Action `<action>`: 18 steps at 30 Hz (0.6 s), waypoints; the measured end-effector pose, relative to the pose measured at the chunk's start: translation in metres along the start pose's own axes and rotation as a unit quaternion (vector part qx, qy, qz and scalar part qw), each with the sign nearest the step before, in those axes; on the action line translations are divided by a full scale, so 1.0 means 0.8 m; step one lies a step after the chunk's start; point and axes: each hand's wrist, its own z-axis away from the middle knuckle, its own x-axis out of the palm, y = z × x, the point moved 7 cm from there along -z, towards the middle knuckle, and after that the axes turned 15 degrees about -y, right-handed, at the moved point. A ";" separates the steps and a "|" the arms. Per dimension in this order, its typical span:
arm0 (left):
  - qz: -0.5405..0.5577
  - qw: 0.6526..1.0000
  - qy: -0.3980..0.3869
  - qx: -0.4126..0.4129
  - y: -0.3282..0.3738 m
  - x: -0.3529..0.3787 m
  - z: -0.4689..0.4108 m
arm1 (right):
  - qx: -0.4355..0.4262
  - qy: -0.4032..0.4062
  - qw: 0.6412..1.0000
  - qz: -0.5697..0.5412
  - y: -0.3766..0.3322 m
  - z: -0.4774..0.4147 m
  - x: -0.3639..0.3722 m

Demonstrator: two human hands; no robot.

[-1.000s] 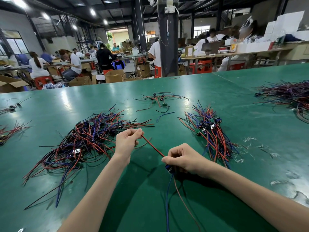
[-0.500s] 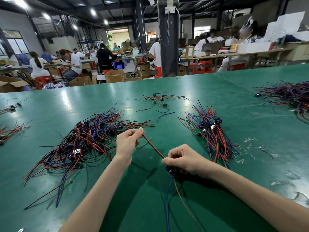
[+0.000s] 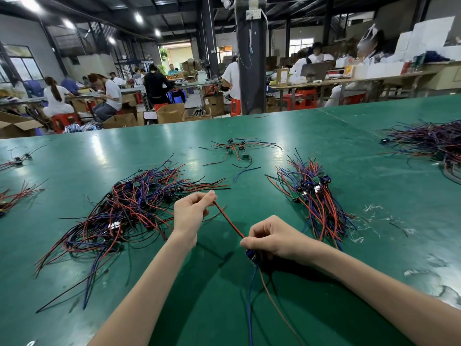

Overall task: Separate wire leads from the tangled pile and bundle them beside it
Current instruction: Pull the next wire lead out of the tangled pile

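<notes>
A red wire lead (image 3: 228, 222) runs taut on a diagonal between the hands, its far end up by the left hand (image 3: 190, 216) and its near end at the right hand (image 3: 272, 237). Both hands have curled fingers pinching it, the right also gripping a small blue connector (image 3: 252, 256) from which blue and red strands trail toward the person. The tangled pile (image 3: 124, 211) lies just left of the left hand; the bundled leads (image 3: 315, 201) lie beyond and right of the right hand.

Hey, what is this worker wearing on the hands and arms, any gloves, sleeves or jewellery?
Nothing shows on either. The left hand and right hand are ungloved, with no ring visible. The left forearm and right forearm are bare right to the frame edge: no sleeve, watch or wristband in view.
</notes>
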 end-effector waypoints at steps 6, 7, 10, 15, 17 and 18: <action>-0.004 1.000 -0.006 0.002 0.001 0.004 0.003 | 0.007 -0.015 1.000 0.017 0.000 0.002 0.005; -0.004 1.000 -0.006 0.002 0.001 0.004 0.004 | 0.007 -0.015 1.000 0.020 0.000 0.002 0.004; 0.002 1.000 -0.004 -0.001 0.003 0.005 0.005 | 0.002 -0.015 1.000 0.018 0.000 0.002 0.003; 0.059 0.998 -0.001 -0.032 -0.003 0.007 0.007 | 0.006 -0.005 1.000 0.017 0.004 0.001 -0.001; 0.105 0.993 -0.018 -0.048 -0.005 0.014 0.007 | 0.010 0.001 1.000 0.005 0.005 0.001 -0.004; 0.129 0.990 -0.027 -0.054 -0.005 0.017 0.008 | 0.009 0.009 1.000 0.001 0.005 0.002 -0.007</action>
